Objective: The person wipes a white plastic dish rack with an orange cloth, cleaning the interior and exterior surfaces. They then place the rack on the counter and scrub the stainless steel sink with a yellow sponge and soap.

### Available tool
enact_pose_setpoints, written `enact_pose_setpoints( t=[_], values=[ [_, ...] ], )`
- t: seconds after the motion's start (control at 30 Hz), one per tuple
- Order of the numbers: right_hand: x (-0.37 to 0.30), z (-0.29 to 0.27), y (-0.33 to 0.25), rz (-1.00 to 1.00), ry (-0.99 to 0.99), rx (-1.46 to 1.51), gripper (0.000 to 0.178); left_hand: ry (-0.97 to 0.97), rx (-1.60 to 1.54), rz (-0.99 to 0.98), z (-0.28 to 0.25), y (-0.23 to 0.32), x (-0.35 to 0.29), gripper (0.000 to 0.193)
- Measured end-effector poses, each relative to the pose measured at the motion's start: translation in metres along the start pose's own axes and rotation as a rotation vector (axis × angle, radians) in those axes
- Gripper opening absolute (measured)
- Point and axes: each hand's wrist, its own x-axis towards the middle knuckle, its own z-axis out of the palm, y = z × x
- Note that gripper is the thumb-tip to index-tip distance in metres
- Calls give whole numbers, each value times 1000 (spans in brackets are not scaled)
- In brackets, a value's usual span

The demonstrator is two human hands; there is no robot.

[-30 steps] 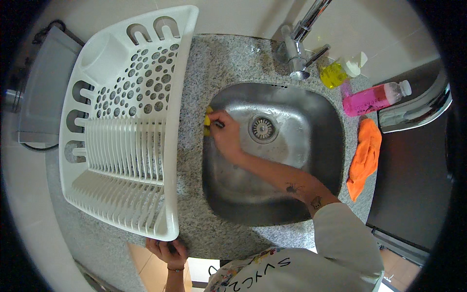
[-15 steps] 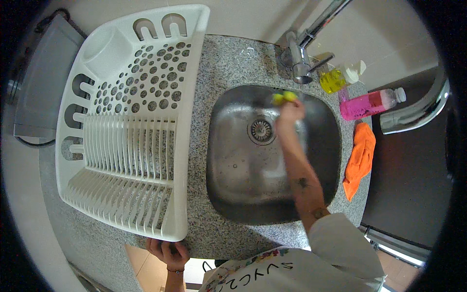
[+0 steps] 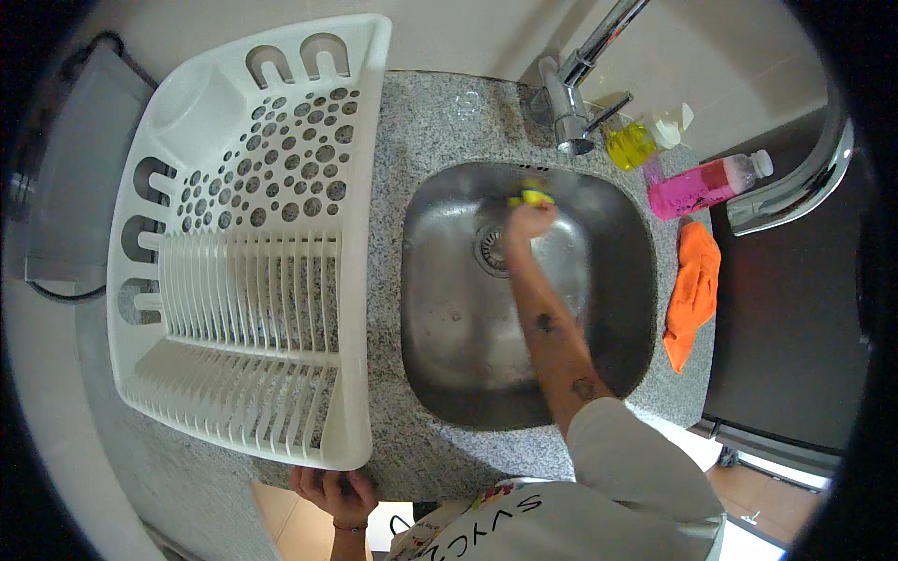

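Right hand: the right hand (image 3: pixel 529 222) reaches deep into the steel sink (image 3: pixel 440 374), fingers closed around a yellow sponge (image 3: pixel 530 196) and pressing it against the far wall of the basin, just under the tap.
Left hand: the left hand (image 3: pixel 335 490) rests at the near edge of the bench (image 3: pixel 440 122), fingers curled over that edge, touching the near corner of the dish rack; it holds nothing loose.
Sponge: yellow, with a darker side hard to make out; it sits at the back rim of the basin, just beyond the drain (image 3: pixel 491 249), partly hidden by the fingers.
Sink: a rounded stainless basin set into the speckled grey granite bench; the right forearm crosses it from near right to far middle.
Tap: a chrome mixer tap (image 3: pixel 572 103) stands behind the basin, its spout rising out of view at the top.
Dish rack: a white plastic dish rack (image 3: pixel 243 234) lies on the bench left of the sink, with slots near the person and round holes farther away.
Bottles: a yellow dish soap bottle (image 3: pixel 641 142) and a pink bottle (image 3: pixel 706 182) lie at the far right corner, close together.
Cloth: an orange cloth (image 3: pixel 694 290) is draped on the bench just right of the sink.
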Motion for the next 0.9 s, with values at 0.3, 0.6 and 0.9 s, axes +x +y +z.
enact_pose_setpoints(
  t=[0.3, 0.6, 0.9],
  values=[
    [-31, -37, -66, -166, -493, 318, 21, -87, 42, -43, -6, -3, -9, 21],
    [-121, -55, -89, 221, -1015, 590, 33, -39, 37, -3, -2, -6, -8, 24],
    [-138, -211, -132, 151, -1606, 197, 32, -91, 12, -32, -6, -3, -8, 25]
  ],
)
